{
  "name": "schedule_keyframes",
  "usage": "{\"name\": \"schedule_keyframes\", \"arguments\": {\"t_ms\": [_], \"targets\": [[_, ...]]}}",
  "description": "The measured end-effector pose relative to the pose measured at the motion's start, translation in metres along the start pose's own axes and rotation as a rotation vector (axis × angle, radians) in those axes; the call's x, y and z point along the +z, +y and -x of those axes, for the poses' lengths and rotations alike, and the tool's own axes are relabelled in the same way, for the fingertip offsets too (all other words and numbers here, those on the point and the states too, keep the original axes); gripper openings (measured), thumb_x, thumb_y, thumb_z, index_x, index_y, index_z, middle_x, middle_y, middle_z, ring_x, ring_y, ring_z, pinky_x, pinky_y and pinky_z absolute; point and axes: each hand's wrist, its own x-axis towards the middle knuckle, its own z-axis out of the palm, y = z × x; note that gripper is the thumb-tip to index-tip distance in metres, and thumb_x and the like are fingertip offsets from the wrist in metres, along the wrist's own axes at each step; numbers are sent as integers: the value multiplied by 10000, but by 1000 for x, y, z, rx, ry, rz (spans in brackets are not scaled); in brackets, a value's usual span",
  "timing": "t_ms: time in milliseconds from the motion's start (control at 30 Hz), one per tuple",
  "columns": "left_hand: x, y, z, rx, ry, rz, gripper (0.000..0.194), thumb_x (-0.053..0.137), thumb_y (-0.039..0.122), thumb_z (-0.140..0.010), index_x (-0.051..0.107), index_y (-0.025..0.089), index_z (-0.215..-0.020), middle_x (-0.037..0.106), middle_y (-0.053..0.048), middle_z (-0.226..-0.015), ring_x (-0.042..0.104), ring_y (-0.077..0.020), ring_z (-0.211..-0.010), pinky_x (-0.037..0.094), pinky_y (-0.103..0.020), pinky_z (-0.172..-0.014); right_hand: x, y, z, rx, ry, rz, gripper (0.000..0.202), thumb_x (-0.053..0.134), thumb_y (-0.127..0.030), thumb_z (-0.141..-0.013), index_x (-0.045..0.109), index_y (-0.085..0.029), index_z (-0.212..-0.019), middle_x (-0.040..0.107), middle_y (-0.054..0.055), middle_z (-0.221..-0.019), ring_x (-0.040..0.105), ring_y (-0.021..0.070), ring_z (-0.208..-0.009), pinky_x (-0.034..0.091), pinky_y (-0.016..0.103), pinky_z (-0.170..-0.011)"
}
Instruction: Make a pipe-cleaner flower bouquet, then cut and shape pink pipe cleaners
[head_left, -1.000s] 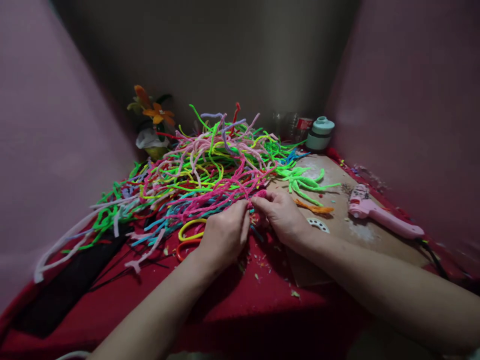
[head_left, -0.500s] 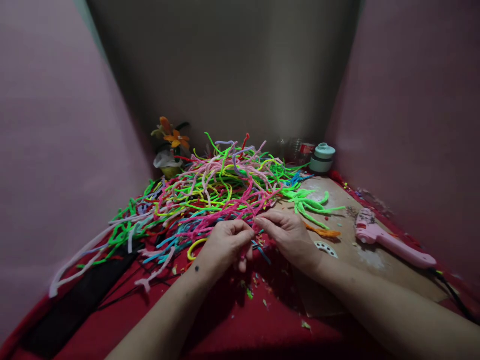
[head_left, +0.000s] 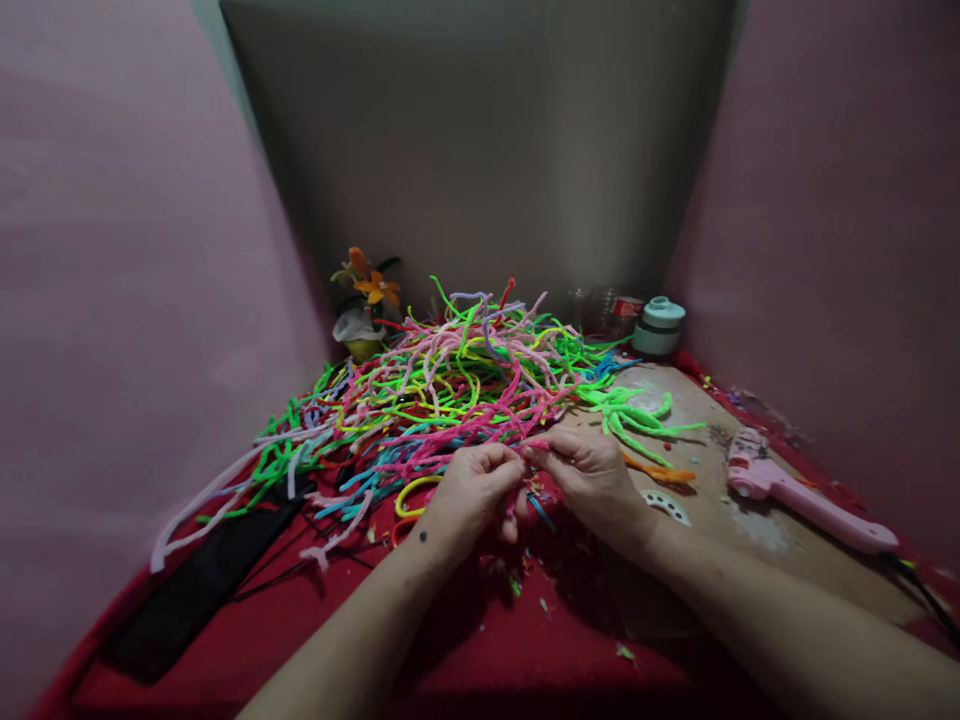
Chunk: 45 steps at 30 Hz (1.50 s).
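My left hand [head_left: 480, 492] is closed, its thumb and forefinger pinching a small pink fuzzy piece that also shows below its fingers. Close beside it, fingertips nearly touching, my right hand [head_left: 592, 480] pinches pink fuzzy stem [head_left: 537, 443] between thumb and forefinger. Both hands are in front of a big tangled heap of coloured fuzzy stems [head_left: 450, 375], in pink, green, yellow and blue. A yellow scissor-like loop [head_left: 409, 497] lies left of my left hand. How the pink piece is shaped inside the fingers is hidden.
On the brown board [head_left: 757, 535] at right are a pink glue gun [head_left: 814, 497], bright green stems [head_left: 630, 412], an orange piece [head_left: 664, 473] and a white holed disc [head_left: 666, 507]. A teal-lidded jar [head_left: 659, 328], orange flowers [head_left: 377, 290] and a black strip [head_left: 195, 590] surround the heap.
The whole view has shifted, so the scene sits a little further right and lower. More pink stem now shows at my right fingertips; both hands remain close together.
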Motion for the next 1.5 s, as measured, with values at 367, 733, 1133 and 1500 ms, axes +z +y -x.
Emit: {"name": "schedule_keyframes", "arguments": {"t_ms": [367,733,1133,1500], "targets": [[-4,-4,-4,94,72,13,253,591,367,-753,563,127,-680,605,6,-537,486,-59,-347,322,-173,-370,0,7,1,-128,101,109,224,571,-272,-810,637,-146,-983,649,55,-761,581,157,-696,461,284,-685],[-4,-5,-5,76,45,49,211,615,329,-742,564,126,-711,608,11,-543,491,-57,-334,312,-160,-351,1,6,1,-162,117,112,164,516,-213,-804,625,-136,-899,634,60,-762,570,151,-691,453,271,-675],[-6,-8,-6,141,39,-85,216,613,347,-733,588,136,-696,596,25,-562,450,-39,-356,297,-162,-368,6,4,1,-57,-9,7,191,488,-275,-838,605,-163,-735,558,1,-644,490,116,-610,391,231,-604],[-15,-3,-7,155,129,-100,235,613,378,-753,603,145,-727,562,19,-480,458,-60,-403,331,-168,-420,3,0,0,-37,102,-40,189,498,-296,-853,565,-168,-732,576,15,-678,511,111,-624,400,231,-621]]}}
